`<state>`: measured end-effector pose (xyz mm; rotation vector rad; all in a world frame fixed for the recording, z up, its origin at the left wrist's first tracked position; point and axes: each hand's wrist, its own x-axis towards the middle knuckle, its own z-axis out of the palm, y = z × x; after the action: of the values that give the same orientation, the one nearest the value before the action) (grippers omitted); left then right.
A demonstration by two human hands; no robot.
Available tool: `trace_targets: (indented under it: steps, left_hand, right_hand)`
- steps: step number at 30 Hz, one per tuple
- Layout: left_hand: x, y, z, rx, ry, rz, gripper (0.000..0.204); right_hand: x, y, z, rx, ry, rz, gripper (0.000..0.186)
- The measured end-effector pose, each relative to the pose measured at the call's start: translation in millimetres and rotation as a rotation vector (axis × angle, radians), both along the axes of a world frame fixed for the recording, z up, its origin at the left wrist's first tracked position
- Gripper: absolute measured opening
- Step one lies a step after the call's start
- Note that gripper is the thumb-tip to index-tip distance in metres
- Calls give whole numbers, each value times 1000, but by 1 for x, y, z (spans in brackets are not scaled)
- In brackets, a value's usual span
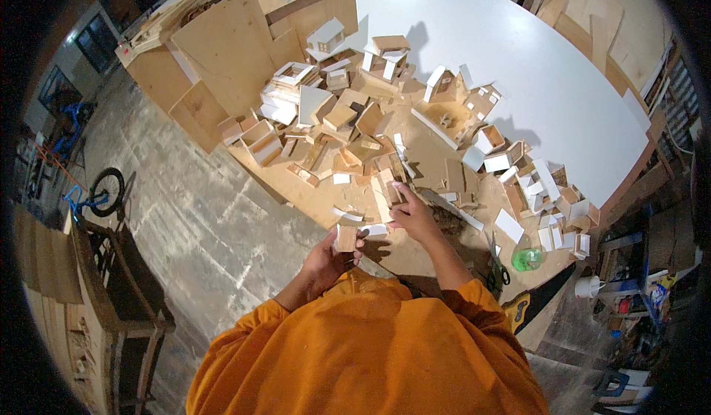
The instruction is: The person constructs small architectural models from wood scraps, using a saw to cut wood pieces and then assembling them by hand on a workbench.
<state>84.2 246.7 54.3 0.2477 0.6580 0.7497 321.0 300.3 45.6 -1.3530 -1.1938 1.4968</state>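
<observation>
Orange shirt (370, 348) foremost, left hand (324, 262) holds a squarish tan block (346, 238); right hand (415, 215), fingers parted, touches pale wood (381, 196).

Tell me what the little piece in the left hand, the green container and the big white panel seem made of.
The little piece in the left hand looks like bare wood, matte and tan, with seemingly faint grain. The green container is likely plastic, perhaps glass: it looks translucent and shiny. The white panel may be coated board; its smooth face catches glare.
</observation>
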Motion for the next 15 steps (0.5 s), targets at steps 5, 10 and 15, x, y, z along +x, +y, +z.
trace_targets:
  steps: [5, 10, 15]
  left_hand:
    - [3, -1, 0, 11, 12, -26, 50]
    - [5, -4, 2, -25, -15, -11, 41]
    - [12, -8, 0, 90, 28, 48, 34]
  right_hand:
    - [2, -19, 18, 14, -25, 49, 64]
    - [2, -37, 26, 48, -118, 108, 64]
    - [4, -47, 29, 123, -258, 88, 61]
